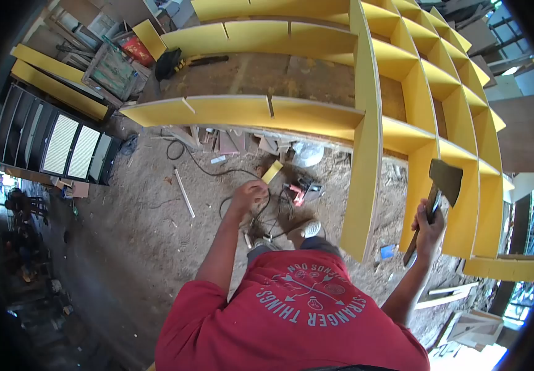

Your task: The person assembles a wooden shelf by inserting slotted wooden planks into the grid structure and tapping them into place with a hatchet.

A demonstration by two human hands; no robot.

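My right hand is wrapped round the wooden handle of a hatchet. The hatchet's broad, dull metal head points up, close in front of the yellow slotted-panel frame. On the other side of my body, my left hand hangs over the dirt floor with its fingers curled in. Whether anything is inside those fingers is hidden. Just beyond it a small yellow wood piece shows, and a red power tool lies on the ground to its right.
A black cable loops across the floor near my feet. A white strip lies to the left. Wood offcuts line the frame's lower edge. A black shelf unit stands at far left, and a blue item lies at right.
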